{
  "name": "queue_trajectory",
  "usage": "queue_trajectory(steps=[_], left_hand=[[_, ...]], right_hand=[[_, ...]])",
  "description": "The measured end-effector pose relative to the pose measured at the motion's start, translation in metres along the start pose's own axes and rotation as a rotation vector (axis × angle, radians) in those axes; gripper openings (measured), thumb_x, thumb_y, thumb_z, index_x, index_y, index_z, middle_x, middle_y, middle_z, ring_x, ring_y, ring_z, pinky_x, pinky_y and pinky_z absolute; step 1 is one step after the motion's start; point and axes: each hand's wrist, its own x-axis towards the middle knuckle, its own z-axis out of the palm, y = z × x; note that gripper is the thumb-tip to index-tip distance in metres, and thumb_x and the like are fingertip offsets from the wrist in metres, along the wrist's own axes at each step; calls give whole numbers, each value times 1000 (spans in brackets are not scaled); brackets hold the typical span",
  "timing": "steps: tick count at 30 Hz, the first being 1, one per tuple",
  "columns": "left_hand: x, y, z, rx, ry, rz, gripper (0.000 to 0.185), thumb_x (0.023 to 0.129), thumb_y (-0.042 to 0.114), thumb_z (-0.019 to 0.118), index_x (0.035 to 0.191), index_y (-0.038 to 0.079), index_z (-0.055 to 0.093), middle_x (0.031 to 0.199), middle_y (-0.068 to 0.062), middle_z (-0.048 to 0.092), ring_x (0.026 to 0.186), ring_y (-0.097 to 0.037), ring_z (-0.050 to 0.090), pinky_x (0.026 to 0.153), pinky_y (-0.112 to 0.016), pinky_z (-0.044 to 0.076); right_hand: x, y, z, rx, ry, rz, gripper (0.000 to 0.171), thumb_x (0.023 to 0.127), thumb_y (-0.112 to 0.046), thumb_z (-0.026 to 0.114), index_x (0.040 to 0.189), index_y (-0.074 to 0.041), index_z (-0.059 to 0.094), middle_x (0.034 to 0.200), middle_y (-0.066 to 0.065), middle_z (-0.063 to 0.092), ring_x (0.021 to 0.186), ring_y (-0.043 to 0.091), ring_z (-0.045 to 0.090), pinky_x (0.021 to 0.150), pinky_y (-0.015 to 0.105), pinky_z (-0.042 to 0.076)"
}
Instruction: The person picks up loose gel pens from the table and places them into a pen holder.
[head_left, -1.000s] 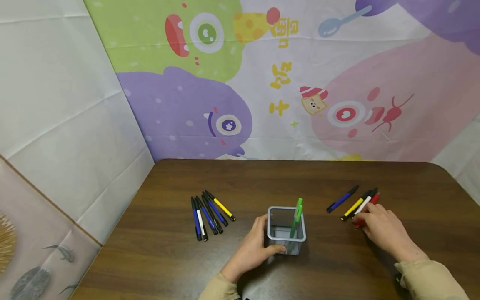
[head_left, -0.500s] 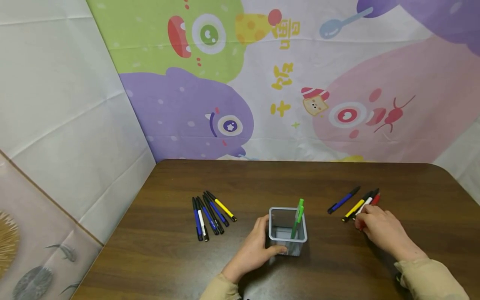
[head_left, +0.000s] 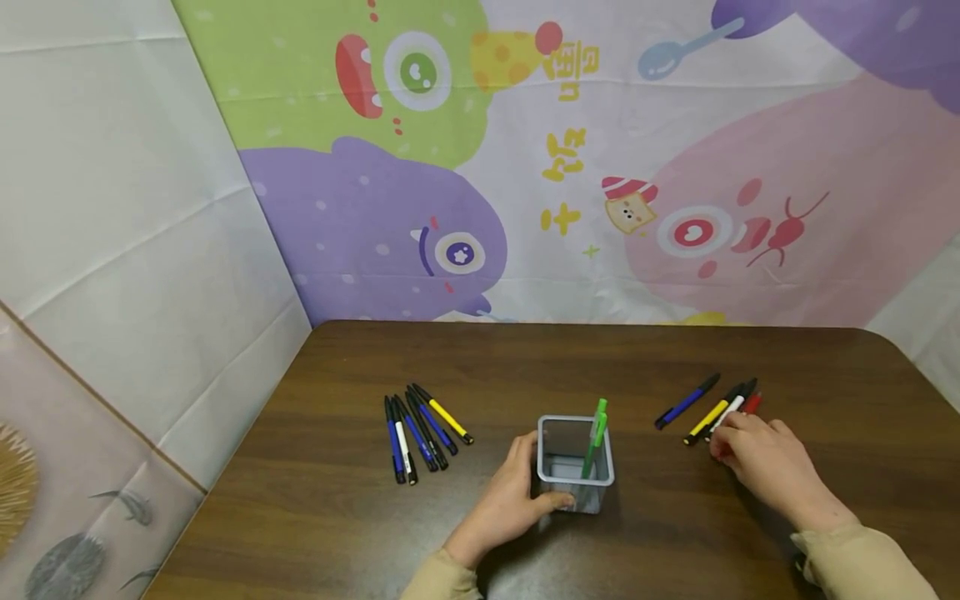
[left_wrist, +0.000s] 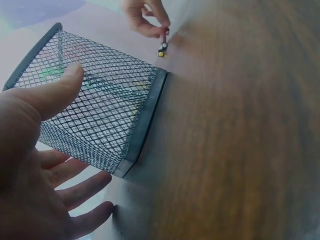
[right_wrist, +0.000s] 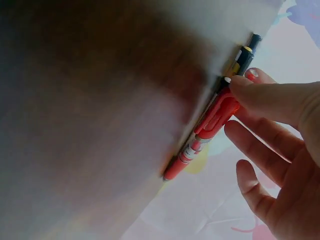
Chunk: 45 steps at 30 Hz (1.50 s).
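The left hand (head_left: 508,500) grips the mesh pen holder (head_left: 575,462), which holds one green pen (head_left: 595,435). The right hand (head_left: 765,467) pinches a red pen (right_wrist: 210,125) near the counter's right edge

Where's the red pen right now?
Head view: the red pen lies at the table's right, outermost of four pens beside the white one, under the right hand's fingertips.

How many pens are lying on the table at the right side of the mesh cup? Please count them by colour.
Blue pen: 1
Yellow pen: 1
White pen: 1
Red pen: 1
Total: 4 pens to the right of the mesh cup
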Motion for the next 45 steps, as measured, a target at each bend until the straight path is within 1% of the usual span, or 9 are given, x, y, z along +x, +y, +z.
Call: queue_trajectory(steps=[8,22,26,29,31,34,36,38,45], left_hand=[[0,0,1,8,16,14,80,74,36,73,136,8,30,119,-7,47,106,-18,51,91,-33,42],[1,-3,0,6,13,7,80,74,36,73,135,6,31,119,-7,46,107,-19,50,92,-35,41],[1,-3,0,4,8,1,80,74,36,73,136,6,31,119,-7,46,107,-19,50,93,-35,41],[1,-2,0,0,4,-4,81,74,36,73,136,6,30,120,-8,46,107,-19,50,93,-36,41],[1,-2,0,0,4,-5,81,74,36,73,136,6,30,120,-8,46,107,-19,50,93,-36,41],[0,-2,0,6,5,0,81,74,36,73,136,5,31,120,-8,46,107,-19,50,93,-36,41],[1,-3,0,10,6,4,81,74,36,73,136,5,31,120,-8,46,107,-19,50,93,-36,41],[1,-4,1,11,4,6,81,75,37,72,136,5,30,120,-8,46,107,-19,50,93,-36,41],[1,-3,2,-5,-6,0,81,75,37,72,137,6,30,120,-8,45,107,-19,50,93,-35,41]], right_hand=[[4,-4,-11,4,171,12,22,61,-6,76,69,-17,59,68,-5,63,62,16,59,65,37,36],[14,-11,-29,-14,298,52,19,64,3,70,74,-8,59,65,4,62,57,24,58,68,42,38],[18,-17,-39,-8,373,41,7,77,-4,65,82,-3,60,67,10,64,59,27,60,69,42,39],[22,-21,-47,6,434,26,32,96,-28,45,85,-2,60,69,11,65,58,27,60,69,42,40],[25,-25,-53,22,453,28,52,98,-41,28,86,-2,60,70,11,66,58,27,61,70,41,39],[30,-32,-62,66,462,47,31,94,-30,48,88,-2,62,74,11,67,60,27,61,73,39,39],[32,-37,-68,94,464,64,13,84,-14,64,90,-2,63,76,11,68,60,26,60,74,38,38],[34,-42,-74,130,467,81,25,69,3,71,93,-3,63,80,11,68,60,26,60,76,38,37],[44,-59,-94,226,483,104,32,70,5,71,99,-3,61,83,10,69,68,24,58,72,34,36]])
